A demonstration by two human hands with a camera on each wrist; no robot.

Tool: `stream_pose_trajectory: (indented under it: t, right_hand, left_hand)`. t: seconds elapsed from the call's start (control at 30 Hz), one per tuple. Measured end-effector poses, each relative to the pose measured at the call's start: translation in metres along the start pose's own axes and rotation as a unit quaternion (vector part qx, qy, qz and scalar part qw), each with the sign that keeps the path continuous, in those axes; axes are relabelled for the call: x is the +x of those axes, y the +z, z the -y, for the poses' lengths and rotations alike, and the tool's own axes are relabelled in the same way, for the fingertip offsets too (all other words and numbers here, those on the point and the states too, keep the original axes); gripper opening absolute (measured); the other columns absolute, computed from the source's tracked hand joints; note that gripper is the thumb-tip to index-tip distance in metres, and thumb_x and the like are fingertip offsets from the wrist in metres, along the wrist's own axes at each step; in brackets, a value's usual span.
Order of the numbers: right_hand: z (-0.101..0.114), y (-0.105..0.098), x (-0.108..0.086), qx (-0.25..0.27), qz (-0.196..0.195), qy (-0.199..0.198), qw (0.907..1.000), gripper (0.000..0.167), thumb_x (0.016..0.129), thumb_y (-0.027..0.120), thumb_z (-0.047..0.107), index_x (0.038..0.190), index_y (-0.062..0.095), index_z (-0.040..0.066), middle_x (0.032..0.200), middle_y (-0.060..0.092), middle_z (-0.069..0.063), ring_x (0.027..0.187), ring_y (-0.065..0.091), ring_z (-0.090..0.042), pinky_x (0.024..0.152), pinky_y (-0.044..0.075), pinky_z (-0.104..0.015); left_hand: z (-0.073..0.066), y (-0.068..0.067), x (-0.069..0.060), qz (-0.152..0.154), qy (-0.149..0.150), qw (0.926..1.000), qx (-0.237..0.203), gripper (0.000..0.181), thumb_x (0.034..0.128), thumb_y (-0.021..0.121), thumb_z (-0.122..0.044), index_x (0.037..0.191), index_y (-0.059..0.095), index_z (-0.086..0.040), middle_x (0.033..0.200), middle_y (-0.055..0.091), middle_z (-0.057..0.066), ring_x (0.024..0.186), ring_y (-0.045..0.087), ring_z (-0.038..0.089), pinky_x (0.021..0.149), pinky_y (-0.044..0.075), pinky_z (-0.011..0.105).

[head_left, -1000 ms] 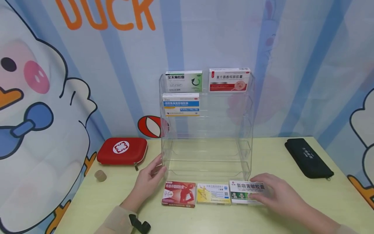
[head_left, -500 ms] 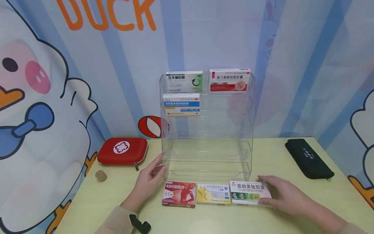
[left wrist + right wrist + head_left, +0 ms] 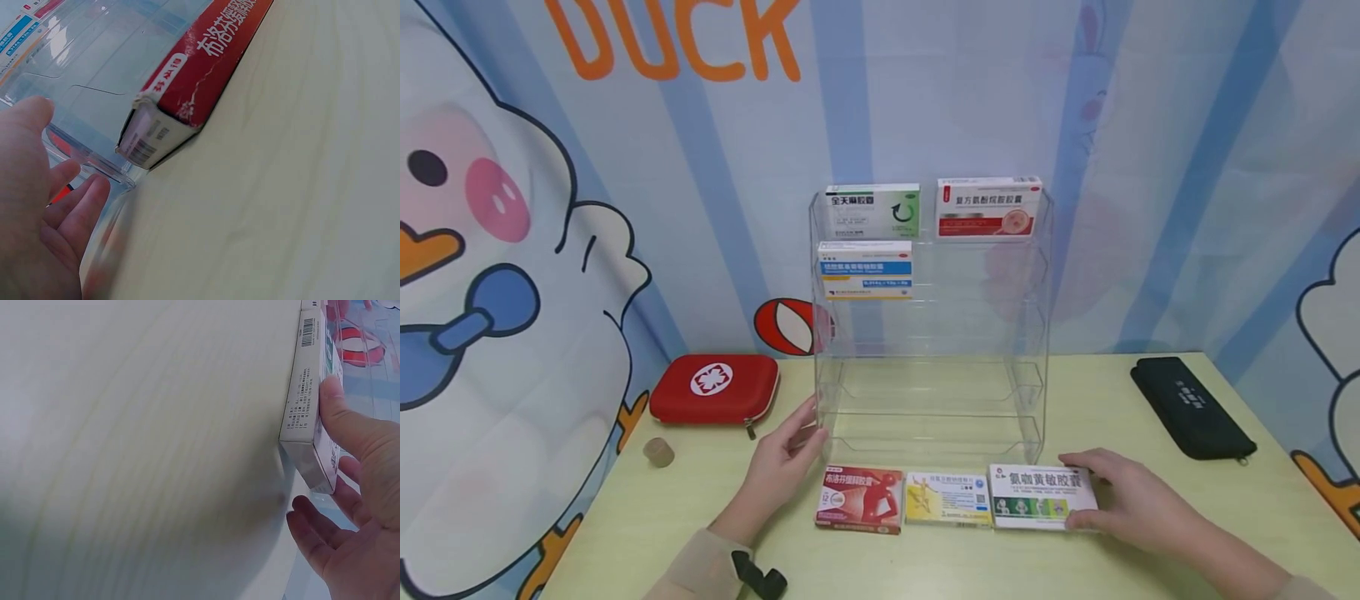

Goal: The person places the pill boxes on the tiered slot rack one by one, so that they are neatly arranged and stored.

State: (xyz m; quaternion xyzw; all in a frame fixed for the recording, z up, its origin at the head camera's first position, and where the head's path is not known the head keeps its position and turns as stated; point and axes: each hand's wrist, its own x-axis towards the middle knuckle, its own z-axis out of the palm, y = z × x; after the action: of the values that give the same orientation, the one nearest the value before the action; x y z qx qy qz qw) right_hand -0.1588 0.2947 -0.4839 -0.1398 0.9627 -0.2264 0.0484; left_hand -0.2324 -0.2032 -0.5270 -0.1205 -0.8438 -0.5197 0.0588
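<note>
Head view: right hand (image 3: 1138, 504) has the right end of a white box (image 3: 1037, 496) pinched, well in from the right edge of the table (image 3: 1101, 408). Left hand (image 3: 777, 462) touches the clear rack's (image 3: 932, 414) left side, fingers loosely apart.

The left front box (image 3: 859, 500) is red, the middle front box (image 3: 947, 498) white and yellow, the right front box (image 3: 1037, 496) white with a green picture strip (image 3: 1032, 507). The rack (image 3: 928, 426) is colourless, the desk (image 3: 880, 575) pale yellow. Blue stripes pattern the backdrop (image 3: 925, 100); the case (image 3: 747, 392) is red with a white emblem (image 3: 711, 379), the pouch (image 3: 1192, 408) black.
</note>
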Motion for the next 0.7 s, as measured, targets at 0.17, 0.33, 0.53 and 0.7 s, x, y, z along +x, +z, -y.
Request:
stream_pose_trajectory:
  t: [0.17,0.33,0.53,0.7]
  right_hand:
    - [0.001,-0.002,0.001,0.035,-0.014,0.010,0.9992,0.081,0.074,0.101,0.043,0.140,0.071,0.007,0.131,0.075,-0.008,0.107,0.072,-0.015,0.088,0.066,-0.028]
    - [0.001,-0.006,0.001,0.065,-0.034,0.017,0.9972,0.055,0.082,0.098,0.026,0.129,0.076,0.008,0.126,0.077,-0.008,0.103,0.074,-0.016,0.081,0.067,-0.024]
    - [0.000,-0.011,0.000,0.070,-0.064,0.012,0.9954,0.032,0.087,0.094,0.017,0.116,0.081,0.017,0.124,0.079,-0.006,0.101,0.075,-0.018,0.078,0.069,-0.028]
    - [0.000,-0.015,0.000,0.082,-0.091,-0.018,0.9923,0.027,0.088,0.092,0.013,0.111,0.081,0.021,0.119,0.080,-0.002,0.097,0.073,-0.007,0.076,0.067,-0.021]
  left_hand:
    - [0.000,0.000,-0.001,0.003,-0.005,1.0000,-0.002,0.064,0.1083,0.073,-0.030,0.168,0.048,-0.032,0.162,0.063,0.008,0.141,0.070,0.032,0.111,0.061,0.040]
    - [-0.001,-0.001,-0.001,0.003,-0.007,1.0000,-0.004,0.064,0.1086,0.072,-0.031,0.167,0.048,-0.035,0.162,0.063,0.008,0.141,0.069,0.032,0.112,0.061,0.041]
    - [-0.004,-0.002,-0.001,0.003,-0.009,0.9999,-0.003,0.063,0.1088,0.072,-0.030,0.167,0.048,-0.036,0.162,0.063,0.008,0.141,0.069,0.032,0.112,0.060,0.041]
    - [-0.003,-0.001,-0.001,0.003,-0.006,1.0000,-0.002,0.064,0.1088,0.072,-0.029,0.167,0.048,-0.035,0.162,0.063,0.009,0.141,0.070,0.032,0.112,0.061,0.041]
